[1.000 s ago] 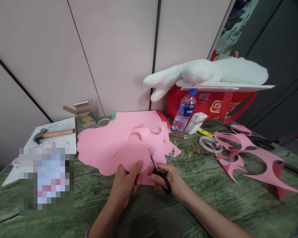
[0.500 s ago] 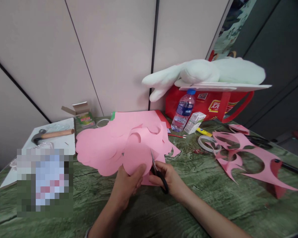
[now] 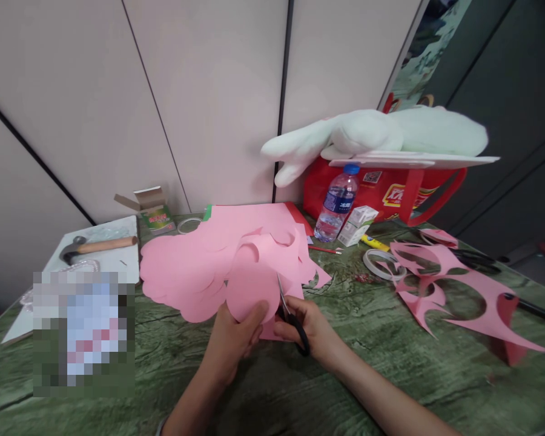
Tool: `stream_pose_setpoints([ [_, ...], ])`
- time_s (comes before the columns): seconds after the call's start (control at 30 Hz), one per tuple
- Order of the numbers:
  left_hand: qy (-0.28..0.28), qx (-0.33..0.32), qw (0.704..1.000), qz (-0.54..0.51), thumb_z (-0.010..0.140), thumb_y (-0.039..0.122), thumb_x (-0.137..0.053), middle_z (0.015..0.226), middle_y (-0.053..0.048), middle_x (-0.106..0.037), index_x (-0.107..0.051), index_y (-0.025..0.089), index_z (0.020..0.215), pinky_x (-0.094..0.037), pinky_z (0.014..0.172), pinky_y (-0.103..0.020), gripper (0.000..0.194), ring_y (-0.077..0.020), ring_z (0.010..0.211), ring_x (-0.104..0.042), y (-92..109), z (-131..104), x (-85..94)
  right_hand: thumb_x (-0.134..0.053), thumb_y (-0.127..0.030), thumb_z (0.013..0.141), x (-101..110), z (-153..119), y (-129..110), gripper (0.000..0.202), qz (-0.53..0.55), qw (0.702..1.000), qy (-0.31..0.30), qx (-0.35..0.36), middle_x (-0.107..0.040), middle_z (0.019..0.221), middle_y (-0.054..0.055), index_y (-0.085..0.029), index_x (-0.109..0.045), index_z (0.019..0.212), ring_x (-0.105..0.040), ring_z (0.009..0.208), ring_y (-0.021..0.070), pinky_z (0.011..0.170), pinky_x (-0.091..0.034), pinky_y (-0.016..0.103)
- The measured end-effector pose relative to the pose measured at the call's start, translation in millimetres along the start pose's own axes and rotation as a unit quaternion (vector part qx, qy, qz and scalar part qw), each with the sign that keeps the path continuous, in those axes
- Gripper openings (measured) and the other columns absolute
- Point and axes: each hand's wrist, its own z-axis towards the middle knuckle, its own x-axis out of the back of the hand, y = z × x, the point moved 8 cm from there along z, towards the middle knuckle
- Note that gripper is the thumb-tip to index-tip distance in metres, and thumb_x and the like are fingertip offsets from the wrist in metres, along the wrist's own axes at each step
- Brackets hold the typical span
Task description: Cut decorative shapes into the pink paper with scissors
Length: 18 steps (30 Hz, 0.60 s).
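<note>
Left hand [image 3: 236, 339]: your grip pinches the near edge of a rounded pink paper piece [image 3: 251, 290] between thumb and fingers.
Right hand [image 3: 314, 327]: your grip holds black-handled scissors [image 3: 301, 331], blades pointing far, at the piece's right edge.
Pink paper piece: mid-counter [image 3: 163, 381], over other pink paper.
Scalloped pink paper [image 3: 177, 272]: just left of it.
Pink offcuts [image 3: 493, 327]: right, beside a tape roll [image 3: 370, 267].
Water bottle [image 3: 336, 206]: upright, far side.
Claw hammer [image 3: 106, 244]: left, on a white board [image 3: 125, 277].
</note>
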Motion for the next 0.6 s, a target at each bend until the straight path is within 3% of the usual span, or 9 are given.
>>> stream_pose_setpoints([
  [0.6, 0.014, 0.010, 1.000, -0.020, 0.068, 0.039, -0.067, 0.034, 0.010, -0.033, -0.044, 0.020, 0.054, -0.014, 0.034, -0.019, 0.033, -0.0038, 0.032, -0.023, 2.0, -0.6, 1.0, -0.075, -0.057, 0.062, 3.8, -1.3, 4.8, 0.046, -0.039, 0.999, 0.003, -0.011, -0.046, 0.052, -0.005, -0.017, -0.054, 0.069, -0.043, 0.048, 0.0098, 0.045, -0.032, 0.021],
])
